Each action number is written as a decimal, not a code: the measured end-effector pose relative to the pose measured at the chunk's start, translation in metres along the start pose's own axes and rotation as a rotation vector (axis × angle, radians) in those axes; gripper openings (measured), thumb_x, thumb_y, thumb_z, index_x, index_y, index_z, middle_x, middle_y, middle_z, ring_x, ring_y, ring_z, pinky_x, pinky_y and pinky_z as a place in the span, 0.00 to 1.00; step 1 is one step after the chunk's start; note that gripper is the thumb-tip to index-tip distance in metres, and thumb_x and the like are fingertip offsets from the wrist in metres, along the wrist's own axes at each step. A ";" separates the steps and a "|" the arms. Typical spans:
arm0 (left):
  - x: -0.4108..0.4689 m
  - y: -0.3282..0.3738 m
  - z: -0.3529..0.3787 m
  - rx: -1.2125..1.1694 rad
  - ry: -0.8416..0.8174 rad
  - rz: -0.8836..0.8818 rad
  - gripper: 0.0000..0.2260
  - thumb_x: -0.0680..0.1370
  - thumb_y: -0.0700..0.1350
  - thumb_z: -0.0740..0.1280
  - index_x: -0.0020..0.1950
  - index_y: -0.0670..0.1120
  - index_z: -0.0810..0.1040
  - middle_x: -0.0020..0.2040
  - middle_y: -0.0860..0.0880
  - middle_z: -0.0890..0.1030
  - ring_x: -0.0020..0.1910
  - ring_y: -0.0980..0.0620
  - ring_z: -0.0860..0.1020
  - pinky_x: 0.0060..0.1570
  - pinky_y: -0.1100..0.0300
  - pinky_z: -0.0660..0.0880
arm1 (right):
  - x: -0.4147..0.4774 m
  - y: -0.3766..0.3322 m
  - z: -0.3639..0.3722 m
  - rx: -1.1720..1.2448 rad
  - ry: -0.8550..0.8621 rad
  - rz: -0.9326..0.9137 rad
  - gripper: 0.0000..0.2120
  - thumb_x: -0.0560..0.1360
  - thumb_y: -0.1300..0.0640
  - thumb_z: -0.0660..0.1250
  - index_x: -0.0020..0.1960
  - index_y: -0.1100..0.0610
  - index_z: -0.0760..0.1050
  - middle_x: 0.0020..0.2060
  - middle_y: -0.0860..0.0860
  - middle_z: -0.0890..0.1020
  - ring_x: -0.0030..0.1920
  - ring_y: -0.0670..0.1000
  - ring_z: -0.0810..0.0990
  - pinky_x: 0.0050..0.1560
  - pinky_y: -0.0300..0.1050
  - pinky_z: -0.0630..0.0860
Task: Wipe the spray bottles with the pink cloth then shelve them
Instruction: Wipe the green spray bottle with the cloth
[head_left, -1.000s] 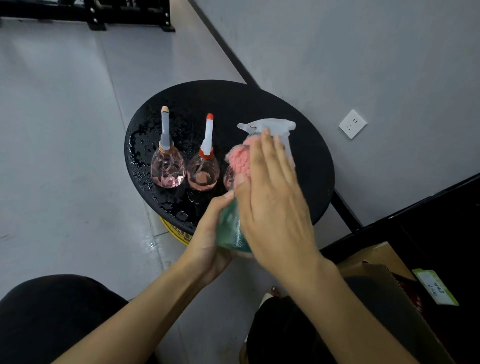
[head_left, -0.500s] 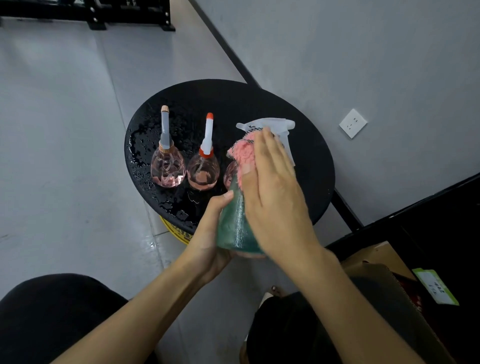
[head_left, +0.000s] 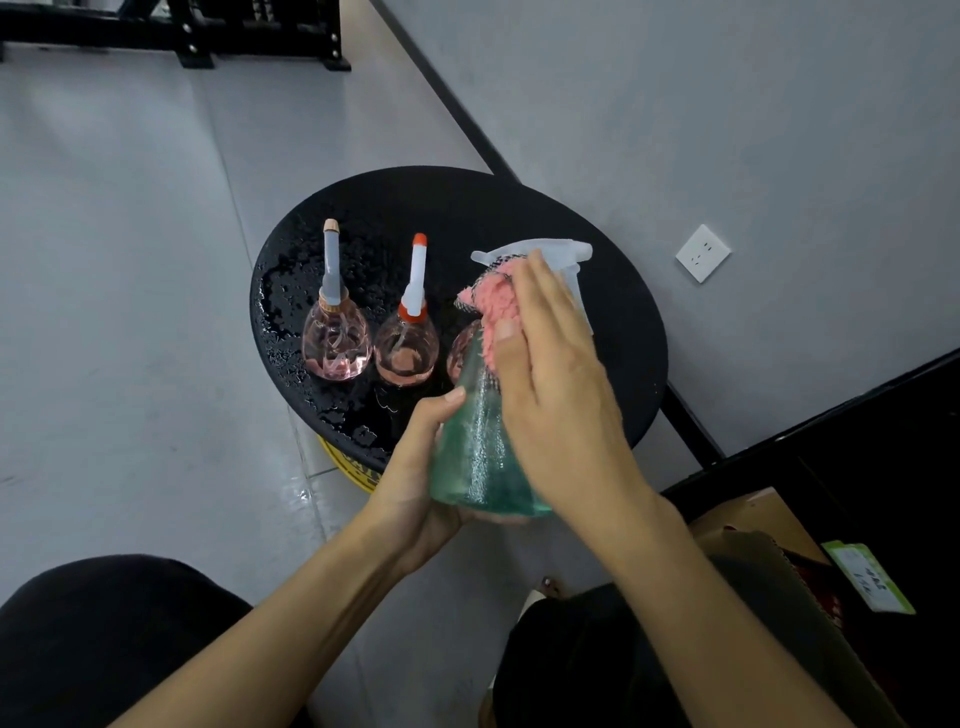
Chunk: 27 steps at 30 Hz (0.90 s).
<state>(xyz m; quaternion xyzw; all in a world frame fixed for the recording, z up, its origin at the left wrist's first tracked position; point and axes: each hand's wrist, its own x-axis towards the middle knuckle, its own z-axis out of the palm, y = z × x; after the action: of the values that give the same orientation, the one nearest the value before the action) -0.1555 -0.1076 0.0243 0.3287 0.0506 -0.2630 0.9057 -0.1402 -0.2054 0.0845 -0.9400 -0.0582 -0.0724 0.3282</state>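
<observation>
Green spray bottle (head_left: 478, 457): wet, likely slippery; left hand (head_left: 410, 483) gripping wide base; right hand (head_left: 561, 395) flat, pressing pink cloth (head_left: 496, 301).

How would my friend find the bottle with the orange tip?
Find the round black table by the grey wall. Two small pink bottles stand there in full view; take the right bottle. Its tip is bright orange-red; the left bottle's is pale tan.

A plain storeroom or workroom: grey tiled floor (head_left: 130, 312), bare wall (head_left: 727, 104) with a socket (head_left: 702, 253) right of the fingers (head_left: 545, 301), black metal rack (head_left: 260, 31) well beyond them, cardboard box (head_left: 748, 519).
</observation>
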 end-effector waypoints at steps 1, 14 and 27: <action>0.001 0.000 -0.001 -0.022 0.009 0.005 0.17 0.70 0.55 0.59 0.37 0.50 0.85 0.35 0.50 0.84 0.33 0.52 0.83 0.27 0.56 0.78 | -0.005 -0.001 0.003 0.005 -0.001 -0.020 0.25 0.84 0.51 0.49 0.79 0.51 0.49 0.79 0.43 0.51 0.77 0.39 0.45 0.73 0.29 0.43; 0.003 0.000 -0.004 0.060 -0.004 0.046 0.16 0.73 0.56 0.58 0.43 0.52 0.84 0.39 0.51 0.85 0.36 0.54 0.83 0.29 0.57 0.79 | -0.016 0.001 0.005 -0.074 0.010 -0.104 0.25 0.83 0.50 0.46 0.79 0.53 0.51 0.78 0.45 0.52 0.77 0.41 0.44 0.74 0.31 0.41; 0.005 -0.003 -0.010 0.113 0.029 0.068 0.16 0.69 0.61 0.65 0.49 0.53 0.82 0.49 0.50 0.83 0.47 0.55 0.82 0.42 0.59 0.80 | -0.048 0.007 0.022 -0.015 0.131 -0.262 0.21 0.80 0.58 0.56 0.73 0.58 0.68 0.73 0.49 0.68 0.77 0.48 0.57 0.75 0.49 0.59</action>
<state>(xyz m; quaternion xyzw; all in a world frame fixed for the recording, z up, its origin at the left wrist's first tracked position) -0.1521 -0.1053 0.0137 0.3846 0.0377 -0.2295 0.8933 -0.1844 -0.2005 0.0548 -0.9201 -0.1582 -0.1763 0.3120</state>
